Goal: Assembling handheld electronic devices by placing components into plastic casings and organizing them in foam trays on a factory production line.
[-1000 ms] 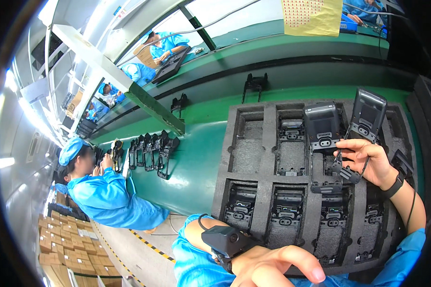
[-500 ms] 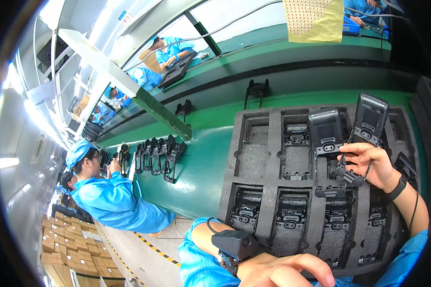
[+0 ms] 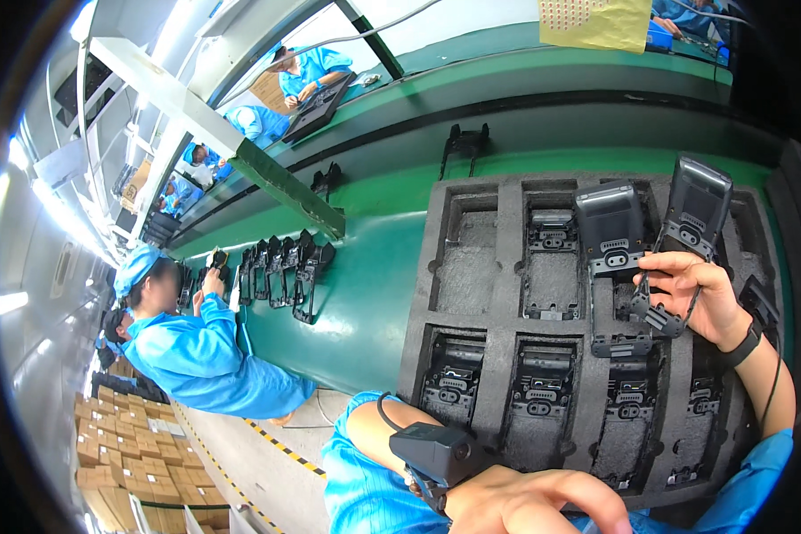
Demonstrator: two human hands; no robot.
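Note:
My right hand (image 3: pixel 699 298) is closed around a black device housing (image 3: pixel 699 198) with a long open frame, tilted above the grey foam tray (image 3: pixel 498 322). The fingertips also meet the edge of a second, similar black housing (image 3: pixel 610 222), whose open frame extends down over the tray. Both look held together, though the exact grip on the second is partly hidden. At the lower edge is my left hand (image 3: pixel 543 503), back upward and fingers bent; its fingertips leave the picture, so what they hold is hidden. Several like black frames (image 3: pixel 543 387) lie in the tray's compartments.
More black frames (image 3: pixel 280 267) stand on the green bench (image 3: pixel 365 285) to the left. Another frame (image 3: pixel 465 147) stands behind the tray. A co-worker in blue (image 3: pixel 196 343) is at the bench's left. Cardboard boxes (image 3: pixel 138 454) are stacked on the floor. A cable hangs from my right wrist.
The view has shifted slightly, with the bench and tray sitting a little higher in the picture. My right hand keeps its hold; my left fingers reach slightly farther right and bend over the lower edge.

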